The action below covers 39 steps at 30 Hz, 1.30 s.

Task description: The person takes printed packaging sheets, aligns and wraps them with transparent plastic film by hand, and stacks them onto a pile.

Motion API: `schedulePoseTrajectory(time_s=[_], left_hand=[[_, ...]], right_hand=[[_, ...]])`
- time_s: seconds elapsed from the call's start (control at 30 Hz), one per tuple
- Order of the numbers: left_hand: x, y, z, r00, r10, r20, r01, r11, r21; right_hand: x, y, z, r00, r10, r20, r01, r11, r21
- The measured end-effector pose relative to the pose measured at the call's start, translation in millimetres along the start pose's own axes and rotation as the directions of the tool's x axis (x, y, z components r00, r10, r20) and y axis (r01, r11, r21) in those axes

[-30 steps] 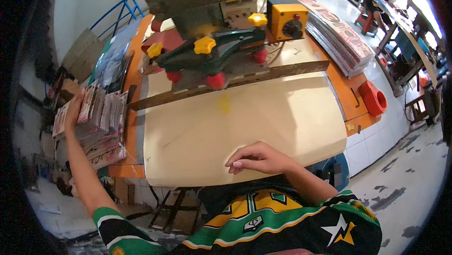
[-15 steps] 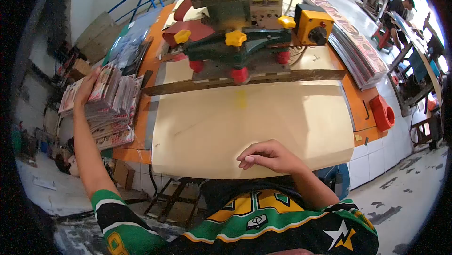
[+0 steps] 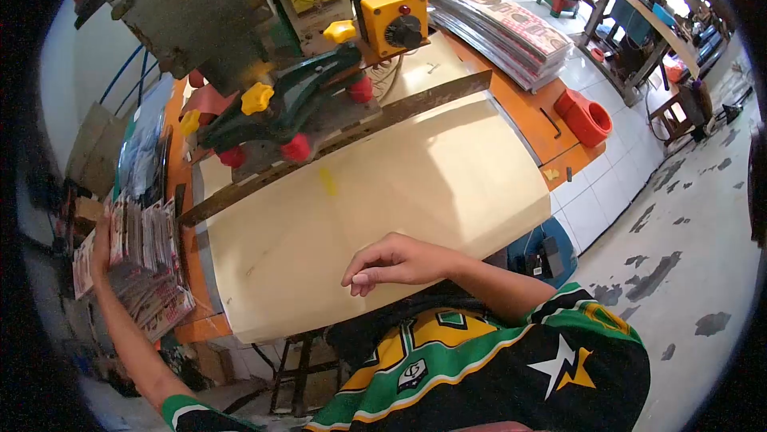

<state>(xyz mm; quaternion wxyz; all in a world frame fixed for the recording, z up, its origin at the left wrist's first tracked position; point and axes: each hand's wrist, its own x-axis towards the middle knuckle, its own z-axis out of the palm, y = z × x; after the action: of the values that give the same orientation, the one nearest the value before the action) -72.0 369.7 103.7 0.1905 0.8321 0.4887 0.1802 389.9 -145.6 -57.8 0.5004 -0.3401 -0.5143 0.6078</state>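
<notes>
At the far left, my left hand [image 3: 101,247] rests against a stack of printed, plastic-wrapped packets [image 3: 142,236]; its fingers are partly hidden there, so its grip is unclear. My right hand [image 3: 383,264] hovers over or rests on the front part of a cream sheet [image 3: 319,232], its fingers curled together; anything inside them is hidden. Behind the sheet stands a machine with a dark green clamp frame [image 3: 296,101], yellow star knobs [image 3: 257,98] and red feet. A long metal bar [image 3: 359,132] crosses the sheet's back part.
A yellow control box [image 3: 393,21] sits behind the bar. Long printed sheets [image 3: 503,21] are piled at the back right. A red ring-shaped object [image 3: 583,116] and a hex key [image 3: 550,123] lie on the orange table edge. Another person sits at the far right back.
The view has turned, so the machine and sheet appear tilted and farther left. My left hand stays at the packets, and my right hand keeps its curled shape over the sheet.
</notes>
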Motion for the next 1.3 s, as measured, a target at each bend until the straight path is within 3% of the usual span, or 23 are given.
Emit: schedulePoseTrajectory(time_s=[0.3, 0.47, 0.57, 0.63, 0.67, 0.73, 0.8, 0.87, 1.2, 1.3], left_hand=[[-12, 12, 0, 0.999, 0.04, -0.034, -0.039, 0.999, 0.032], [-32, 33, -3, 0.988, 0.095, -0.118, -0.083, 0.991, 0.101], [-5, -22, -34, 0.997, 0.049, -0.062, -0.056, 0.991, -0.124], [-12, -4, -41, 0.957, 0.109, -0.271, -0.05, 0.976, 0.214], [-5, -11, -46, 0.956, 0.095, -0.279, -0.034, 0.976, 0.215], [1, -34, -53, 0.908, 0.139, -0.395, 0.038, 0.911, 0.41], [-10, -25, -30, 0.916, 0.128, -0.38, 0.031, 0.922, 0.386], [-10, -39, -15, 0.993, -0.039, -0.112, 0.031, 0.997, -0.07], [-14, -24, -11, 0.993, -0.105, -0.062, 0.098, 0.99, -0.101], [-16, -26, -13, 0.992, -0.078, -0.095, 0.077, 0.997, -0.018]], right_hand=[[-3, -2, 0, 0.996, -0.089, 0.031, 0.092, 0.991, -0.096], [-1, -5, 2, 1.0, 0.002, 0.01, -0.001, 0.996, -0.084], [0, -5, 1, 1.0, 0.012, 0.02, -0.01, 0.997, -0.076], [0, -5, 1, 0.999, 0.029, 0.019, -0.027, 0.997, -0.077], [1, -6, 1, 0.999, 0.04, -0.004, -0.04, 0.996, -0.078], [1, -6, 1, 0.999, 0.043, 0.004, -0.042, 0.995, -0.086], [3, -6, 3, 0.999, 0.049, 0.007, -0.048, 0.994, -0.094], [3, -7, 4, 0.998, 0.062, -0.026, -0.064, 0.995, -0.071], [3, -9, 6, 0.992, 0.109, -0.057, -0.113, 0.991, -0.077], [4, -7, 6, 0.994, 0.103, -0.048, -0.106, 0.992, -0.074]])
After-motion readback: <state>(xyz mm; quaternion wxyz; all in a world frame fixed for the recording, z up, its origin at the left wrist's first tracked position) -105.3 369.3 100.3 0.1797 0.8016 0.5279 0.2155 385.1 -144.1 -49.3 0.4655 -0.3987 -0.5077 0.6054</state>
